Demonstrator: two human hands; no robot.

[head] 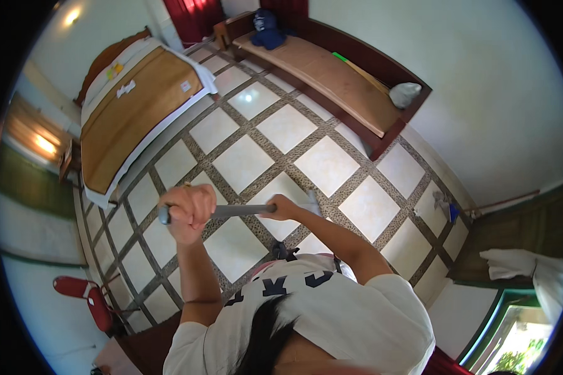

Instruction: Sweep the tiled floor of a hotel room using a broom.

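My left hand (191, 211) is wrapped around a grey pole (239, 211) near its rounded blue-grey end cap. Farther along the same pole, my right hand (282, 207) grips it beside a dark collar. The pole lies nearly level across the view, in front of my chest and above the floor. Beyond my right hand, a pale, blurred shape (313, 202) shows against the tiles; it may be the tool's lower end, but I cannot tell what kind it is.
White tiles with pebbled strips form the floor (327, 164). A bed (136, 112) stands at the upper left, a long wooden bench (319, 79) along the far wall. A red chair (98, 307) is at lower left. By the right wall lies a blue-and-grey item (450, 211) with a thin stick.
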